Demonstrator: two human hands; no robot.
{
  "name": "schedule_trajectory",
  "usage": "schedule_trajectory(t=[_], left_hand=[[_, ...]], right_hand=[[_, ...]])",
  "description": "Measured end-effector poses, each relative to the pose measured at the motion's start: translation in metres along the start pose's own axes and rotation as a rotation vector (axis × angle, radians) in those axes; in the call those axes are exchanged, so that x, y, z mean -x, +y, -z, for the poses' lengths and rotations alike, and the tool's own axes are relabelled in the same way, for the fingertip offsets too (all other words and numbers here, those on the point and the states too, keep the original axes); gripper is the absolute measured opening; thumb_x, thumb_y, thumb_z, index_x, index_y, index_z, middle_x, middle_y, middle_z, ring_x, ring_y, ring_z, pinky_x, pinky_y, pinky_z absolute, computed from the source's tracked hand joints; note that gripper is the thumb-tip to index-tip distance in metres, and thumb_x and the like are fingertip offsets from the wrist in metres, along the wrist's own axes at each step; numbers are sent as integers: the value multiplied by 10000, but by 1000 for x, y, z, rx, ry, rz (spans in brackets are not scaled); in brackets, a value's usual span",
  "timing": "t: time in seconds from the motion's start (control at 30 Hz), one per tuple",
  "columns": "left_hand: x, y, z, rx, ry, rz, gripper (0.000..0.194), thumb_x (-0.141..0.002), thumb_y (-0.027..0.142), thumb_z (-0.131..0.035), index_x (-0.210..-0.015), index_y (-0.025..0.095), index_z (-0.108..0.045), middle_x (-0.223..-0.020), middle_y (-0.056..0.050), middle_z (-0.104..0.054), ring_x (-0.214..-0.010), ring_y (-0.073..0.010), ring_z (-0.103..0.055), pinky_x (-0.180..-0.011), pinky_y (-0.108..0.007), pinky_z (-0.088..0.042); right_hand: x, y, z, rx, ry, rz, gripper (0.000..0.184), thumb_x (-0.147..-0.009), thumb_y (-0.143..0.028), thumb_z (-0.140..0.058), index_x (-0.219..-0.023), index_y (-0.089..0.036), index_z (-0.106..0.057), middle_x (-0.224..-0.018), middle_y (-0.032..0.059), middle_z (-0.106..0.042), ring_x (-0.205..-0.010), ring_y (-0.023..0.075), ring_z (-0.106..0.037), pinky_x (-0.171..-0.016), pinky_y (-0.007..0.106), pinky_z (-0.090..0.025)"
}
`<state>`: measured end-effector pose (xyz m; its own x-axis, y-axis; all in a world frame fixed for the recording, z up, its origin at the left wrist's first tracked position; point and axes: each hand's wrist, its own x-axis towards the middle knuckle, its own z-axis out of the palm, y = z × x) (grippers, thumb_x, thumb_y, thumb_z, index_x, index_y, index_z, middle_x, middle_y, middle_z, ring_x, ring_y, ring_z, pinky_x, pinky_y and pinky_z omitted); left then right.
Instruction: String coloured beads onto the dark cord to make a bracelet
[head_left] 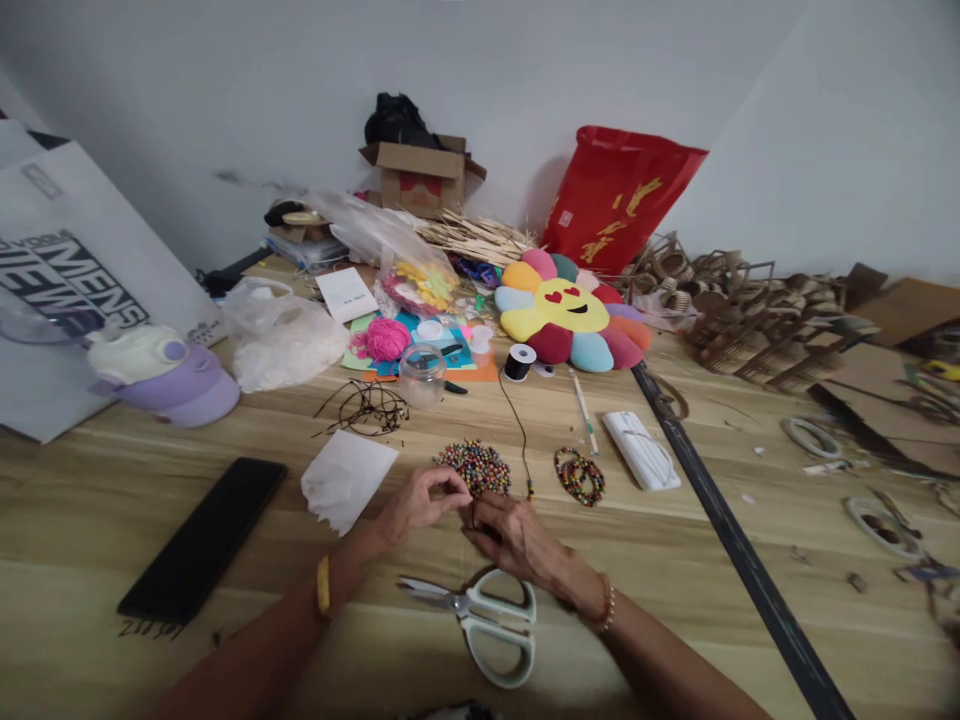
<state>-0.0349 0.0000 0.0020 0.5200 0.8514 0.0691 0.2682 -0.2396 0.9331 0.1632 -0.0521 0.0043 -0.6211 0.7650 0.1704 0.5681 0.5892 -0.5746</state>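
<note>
My left hand [429, 498] is closed in a pinch at the near edge of a pile of small multicoloured beads [472, 466]; what lies between its fingertips is too small to make out. Fingertips almost meeting it, my right hand [517, 535] is closed on a thin dark cord. A black cord [517, 412] runs from a spool [519, 363] down to my right hand, with a few beads on it near the knuckles. Beside that hand lies a coil of strung beads [580, 477]. Light-handled scissors [480, 610] rest partly open below both hands.
A black phone [204, 540] and torn white paper [349, 480] lie left. Tangled black cords [367, 408] and a clear jar [422, 376] stand behind. To the right are a white power bank with cable [641, 450] and a dark strip [735, 540]. A flower cushion [574, 310] sits farther back.
</note>
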Motion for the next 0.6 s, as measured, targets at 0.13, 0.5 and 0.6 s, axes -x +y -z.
schedule_trajectory(t=[0.13, 0.5, 0.6], left_hand=[[0, 1, 1, -17, -5, 8, 125, -782, 260, -666, -720, 153, -681, -741, -33, -712, -731, -169, -626, -719, -270, -475], [0, 8, 13, 183, -3, 26, 163, -768, 299, -647, -698, 152, -656, -690, -14, -672, -677, -150, -585, -663, -245, -458], [0, 9, 15, 184, -15, 29, 181, -766, 314, -644, -684, 153, -654, -674, -10, -666, -664, -145, -580, -659, -243, -448]], right_hand=[[0, -5, 5, 128, -58, -6, 57, -898, -118, -574, -876, -166, -598, -865, 41, -624, -733, 144, -585, -639, 230, -406], [9, -11, 24, 207, -148, -102, 46, -893, -133, -595, -873, -164, -623, -897, 46, -635, -714, 132, -585, -611, 220, -393], [15, -12, 32, 149, -139, -137, 68, -892, -119, -590, -907, -169, -633, -903, 40, -633, -714, 129, -585, -627, 219, -401]])
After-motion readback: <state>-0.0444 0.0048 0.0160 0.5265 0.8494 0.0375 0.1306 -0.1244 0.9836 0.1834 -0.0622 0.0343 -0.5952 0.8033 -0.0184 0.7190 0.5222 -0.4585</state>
